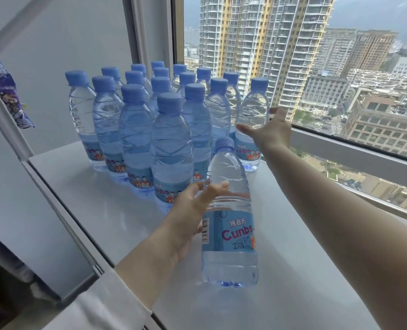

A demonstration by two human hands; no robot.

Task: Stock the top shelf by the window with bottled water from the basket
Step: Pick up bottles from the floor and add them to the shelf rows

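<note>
So the clear plastic water bottle with the blue cap and blue label is in the left hand, fingers and thumb wrapped round its middle, long axis near upright with the cap tipped slightly away, its base at or just over the white shelf top. The standing cluster of matching blue-capped bottles is straight ahead of it. The right hand is spread flat against the rightmost standing bottle, farther forward, so I'd guess the open spot is just in front of that one.
</note>
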